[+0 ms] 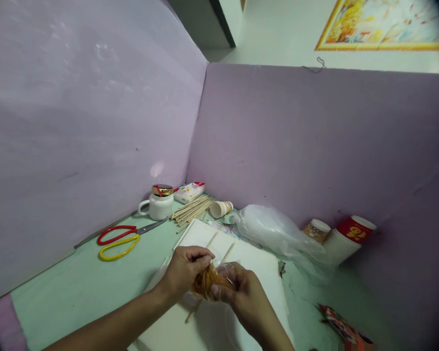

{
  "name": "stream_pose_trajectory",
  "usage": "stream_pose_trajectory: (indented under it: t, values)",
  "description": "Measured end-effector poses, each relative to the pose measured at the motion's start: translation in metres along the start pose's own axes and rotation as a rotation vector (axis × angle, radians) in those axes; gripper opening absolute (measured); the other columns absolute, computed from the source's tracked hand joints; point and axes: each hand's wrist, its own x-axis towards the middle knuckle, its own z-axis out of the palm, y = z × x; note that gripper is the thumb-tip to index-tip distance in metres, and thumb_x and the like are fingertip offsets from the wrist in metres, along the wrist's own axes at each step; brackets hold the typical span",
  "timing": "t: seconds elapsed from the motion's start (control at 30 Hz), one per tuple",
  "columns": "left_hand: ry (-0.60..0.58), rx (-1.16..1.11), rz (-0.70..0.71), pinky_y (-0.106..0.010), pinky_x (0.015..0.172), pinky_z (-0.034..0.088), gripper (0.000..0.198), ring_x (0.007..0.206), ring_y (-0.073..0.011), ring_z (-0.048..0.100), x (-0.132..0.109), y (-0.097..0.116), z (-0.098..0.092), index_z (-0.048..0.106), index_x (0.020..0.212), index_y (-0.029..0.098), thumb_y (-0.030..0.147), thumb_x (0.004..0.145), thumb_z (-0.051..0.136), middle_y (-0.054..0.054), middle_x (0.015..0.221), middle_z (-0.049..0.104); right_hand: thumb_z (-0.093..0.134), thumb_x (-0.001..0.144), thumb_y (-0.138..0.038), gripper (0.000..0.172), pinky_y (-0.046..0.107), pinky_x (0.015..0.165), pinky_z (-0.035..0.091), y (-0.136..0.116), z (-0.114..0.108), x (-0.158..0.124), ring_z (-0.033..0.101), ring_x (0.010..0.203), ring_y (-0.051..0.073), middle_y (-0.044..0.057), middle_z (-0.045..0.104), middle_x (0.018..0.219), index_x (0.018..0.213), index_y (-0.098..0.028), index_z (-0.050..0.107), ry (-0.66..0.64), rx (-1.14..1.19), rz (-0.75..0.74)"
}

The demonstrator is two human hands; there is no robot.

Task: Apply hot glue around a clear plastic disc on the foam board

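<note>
Both my hands meet over a white board point(256, 273) on a pale green table. My left hand point(185, 270) pinches the top of a small clear plastic bag point(208, 282) full of orange-yellow rubber bands. My right hand point(243, 292) grips the same bag from the right side, fingers curled around it. Two thin wooden sticks point(219, 246) lie on the board just beyond my fingers.
Red and yellow-handled scissors point(120, 239) lie at the left. A white mug with a gold lid point(160, 202), a bundle of wooden sticks point(192, 209), a tipped paper cup point(220, 208), a crumpled clear bag point(274, 231) and stacked paper cups point(342, 234) stand along purple partition walls.
</note>
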Motion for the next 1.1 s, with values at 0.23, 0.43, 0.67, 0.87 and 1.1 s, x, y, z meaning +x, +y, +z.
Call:
stream_pose_trajectory:
  t: [0.23,0.43,0.67,0.87,1.1]
  values:
    - [0.052,-0.066,0.006,-0.023,0.058,0.039,0.016,0.061,-0.0134,0.050,0.017,-0.003,-0.013,0.070,0.061,0.013,0.028,0.060,0.064,-0.001,0.058,0.061,0.072,0.057,-0.031,0.022,0.031,0.072,0.046,-0.001,-0.012,0.004,0.060,0.086,0.024,0.011,0.065,0.101,0.069,-0.013,0.070,0.115,0.123,0.001]
    - [0.029,-0.161,-0.067,-0.022,0.055,0.038,0.023,0.055,-0.0115,0.050,0.028,-0.016,-0.018,0.070,0.063,0.012,0.034,0.056,0.069,-0.001,0.056,0.060,0.075,0.057,-0.038,0.035,0.033,0.064,0.048,0.004,-0.023,0.007,0.061,0.061,0.018,0.007,0.069,0.066,0.076,-0.009,0.071,0.169,0.264,0.086]
    - [0.046,-0.212,-0.141,-0.025,0.057,0.040,0.031,0.056,-0.0131,0.054,0.035,-0.025,-0.027,0.067,0.065,0.011,0.038,0.053,0.073,-0.003,0.058,0.062,0.077,0.057,-0.041,0.040,0.025,0.062,0.051,0.007,-0.036,0.008,0.064,0.064,0.014,0.003,0.070,0.070,0.083,-0.013,0.066,0.286,0.468,0.157]
    - [0.037,-0.161,-0.166,-0.025,0.058,0.042,0.023,0.058,-0.0115,0.054,0.051,-0.033,-0.036,0.063,0.070,0.010,0.032,0.064,0.070,-0.001,0.062,0.061,0.079,0.054,-0.040,0.039,0.022,0.061,0.051,-0.012,-0.033,0.001,0.064,0.065,0.013,0.000,0.070,0.071,0.083,-0.016,0.066,0.281,0.543,0.127]
    - [0.096,-0.049,-0.083,-0.035,0.071,0.050,0.027,0.085,-0.0179,0.059,0.011,-0.014,-0.044,0.055,0.105,0.014,0.030,0.084,0.052,-0.006,0.104,0.059,0.078,0.050,-0.050,0.042,0.026,0.055,0.050,-0.028,0.035,-0.012,0.065,0.064,0.018,0.003,0.068,0.068,0.079,-0.020,0.069,-0.183,0.506,0.168]
